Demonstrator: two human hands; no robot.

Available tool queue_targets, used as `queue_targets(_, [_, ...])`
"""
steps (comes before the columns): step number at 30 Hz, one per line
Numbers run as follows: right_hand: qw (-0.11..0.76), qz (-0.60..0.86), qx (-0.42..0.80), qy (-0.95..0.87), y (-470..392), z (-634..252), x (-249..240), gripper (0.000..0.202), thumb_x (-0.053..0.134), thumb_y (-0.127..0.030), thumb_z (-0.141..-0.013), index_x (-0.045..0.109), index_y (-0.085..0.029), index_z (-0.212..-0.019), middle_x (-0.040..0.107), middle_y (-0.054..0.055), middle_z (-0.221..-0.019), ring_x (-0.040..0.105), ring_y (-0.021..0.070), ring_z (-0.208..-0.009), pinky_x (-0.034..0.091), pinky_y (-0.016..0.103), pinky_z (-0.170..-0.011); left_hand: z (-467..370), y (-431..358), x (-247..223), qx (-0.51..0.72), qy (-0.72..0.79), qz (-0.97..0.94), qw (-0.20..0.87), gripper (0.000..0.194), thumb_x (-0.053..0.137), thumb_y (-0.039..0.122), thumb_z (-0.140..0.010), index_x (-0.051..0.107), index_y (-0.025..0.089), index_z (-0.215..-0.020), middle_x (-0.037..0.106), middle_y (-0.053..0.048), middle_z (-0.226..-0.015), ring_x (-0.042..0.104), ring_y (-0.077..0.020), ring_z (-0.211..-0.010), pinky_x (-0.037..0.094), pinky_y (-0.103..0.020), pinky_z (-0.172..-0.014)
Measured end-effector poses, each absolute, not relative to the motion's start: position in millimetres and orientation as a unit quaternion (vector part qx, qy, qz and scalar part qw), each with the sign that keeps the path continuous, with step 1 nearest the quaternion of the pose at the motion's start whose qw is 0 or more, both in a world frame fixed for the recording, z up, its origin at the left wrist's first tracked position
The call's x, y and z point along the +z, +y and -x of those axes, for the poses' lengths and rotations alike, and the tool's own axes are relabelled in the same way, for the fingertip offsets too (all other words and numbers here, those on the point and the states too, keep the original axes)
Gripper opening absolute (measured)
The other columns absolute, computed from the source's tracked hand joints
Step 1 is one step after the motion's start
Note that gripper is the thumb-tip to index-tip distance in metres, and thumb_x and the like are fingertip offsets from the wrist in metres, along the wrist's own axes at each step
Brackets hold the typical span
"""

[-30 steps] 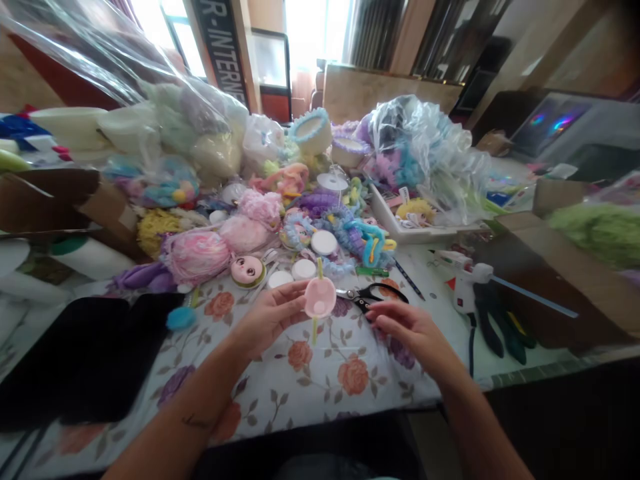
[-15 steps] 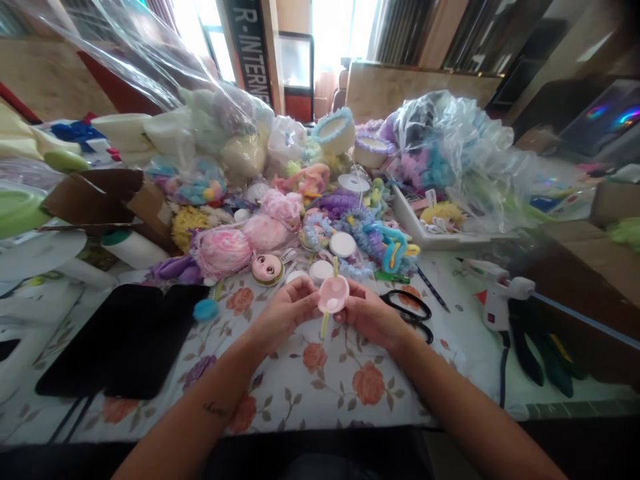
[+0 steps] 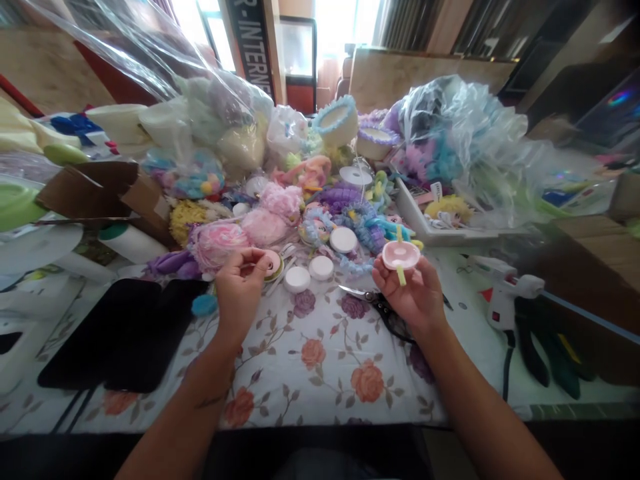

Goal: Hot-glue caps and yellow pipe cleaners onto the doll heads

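Observation:
My right hand (image 3: 413, 293), palm up, holds a small pink cup-shaped piece (image 3: 401, 255) with its hollow side up. Yellow-green strips (image 3: 401, 276) stick out from its far and near edges. My left hand (image 3: 240, 287) is closed, its thumb and fingers bent together at the left side of a flat round doll face (image 3: 274, 265) with painted eyes. Part of that face is hidden behind the fingers. Black-handled scissors (image 3: 387, 313) lie partly under my right hand, blades pointing left. Two white round discs (image 3: 297, 279) lie between my hands.
A white glue gun (image 3: 505, 300) and dark-handled pliers (image 3: 530, 353) lie at right. Black flat panels (image 3: 120, 333) and a blue cap (image 3: 204, 305) are at left. Plush dolls and pink yarn (image 3: 220, 241), a white tray (image 3: 440, 235) and plastic bags (image 3: 450, 120) stand behind.
My hands have moved apart. The left let go of the pink cup piece and went left to the doll face; the right carried the piece right, over the scissors.

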State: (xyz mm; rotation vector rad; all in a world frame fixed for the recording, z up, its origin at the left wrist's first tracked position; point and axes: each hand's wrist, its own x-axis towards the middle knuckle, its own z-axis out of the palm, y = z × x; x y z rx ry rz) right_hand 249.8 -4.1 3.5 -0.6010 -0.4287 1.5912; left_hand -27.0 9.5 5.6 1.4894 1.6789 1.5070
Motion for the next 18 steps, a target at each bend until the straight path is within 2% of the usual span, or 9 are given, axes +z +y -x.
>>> queue_targets(3, [0.651, 0.278, 0.681, -0.190, 0.1, -256.2, 4.6, 0.032, 0.067, -0.036, -0.077, 0.064, -0.020, -0.104, 0.075, 0.005, -0.093, 0.072, 0.0160, -0.086, 0.059, 0.024, -0.076, 21.8, 10.0, -4.1, 0.441, 0.590, -0.667, 0.116, 0.030, 0.070, 0.036, -0.077, 0.065, 0.019, -0.102, 0.068, -0.007, -0.103, 0.061, -0.0252, -0.101, 0.047, -0.040, -0.092])
queue_targets(5, [0.648, 0.277, 0.681, -0.195, 0.5, -255.1, 4.8, 0.031, 0.068, -0.034, -0.077, 0.064, -0.018, -0.103, 0.075, 0.006, -0.093, 0.072, 0.0154, -0.083, 0.059, 0.021, -0.071, 15.5, 7.2, -9.0, 0.371, 0.552, -0.744, 0.072, 0.044, 0.074, 0.035, -0.074, 0.061, 0.020, -0.113, 0.066, -0.009, -0.114, 0.052, -0.0304, -0.120, 0.038, -0.047, -0.106])
queue_targets(7, [0.645, 0.273, 0.686, -0.197, -0.3, -252.1, 5.0, 0.030, 0.069, -0.033, -0.077, 0.064, -0.019, -0.102, 0.076, 0.006, -0.091, 0.073, 0.0157, -0.081, 0.059, 0.020, -0.067, 11.0, 4.3, -12.3, 0.325, 0.533, -0.780, 0.043, 0.052, 0.075, 0.034, -0.073, 0.057, 0.021, -0.120, 0.064, -0.012, -0.121, 0.043, -0.0334, -0.131, 0.024, -0.053, -0.114])
queue_targets(9, [0.641, 0.275, 0.689, -0.197, -1.6, -249.4, 5.1, 0.027, 0.069, -0.032, -0.077, 0.064, -0.020, -0.101, 0.076, 0.005, -0.089, 0.073, 0.0161, -0.079, 0.060, 0.021, -0.066, 9.7, 2.9, -14.3, 0.298, 0.534, -0.791, 0.026, 0.054, 0.075, 0.035, -0.073, 0.055, 0.020, -0.122, 0.063, -0.015, -0.122, 0.039, -0.0356, -0.134, 0.015, -0.057, -0.116])
queue_targets(13, [0.630, 0.287, 0.692, -0.202, -2.9, -248.3, 4.0, 0.028, 0.071, -0.035, -0.077, 0.064, -0.020, -0.099, 0.076, 0.005, -0.089, 0.073, 0.0158, -0.076, 0.060, 0.021, -0.066, 12.6, 4.6, -15.8, 0.277, 0.543, -0.792, 0.023, 0.056, 0.074, 0.039, -0.074, 0.054, 0.018, -0.123, 0.062, -0.019, -0.123, 0.038, -0.0379, -0.135, 0.011, -0.060, -0.114])
queue_targets(18, [0.623, 0.291, 0.693, -0.216, -2.9, -247.8, 3.1, 0.030, 0.072, -0.037, -0.077, 0.064, -0.023, -0.103, 0.076, 0.002, -0.087, 0.073, 0.0162, -0.076, 0.060, 0.022, -0.064, 14.7, 4.1, -14.6, 0.263, 0.538, -0.800, 0.046, 0.051, 0.063, 0.021, -0.077, 0.054, 0.020, -0.127, 0.063, -0.016, -0.124, 0.036, -0.0372, -0.137, 0.003, -0.062, -0.114])
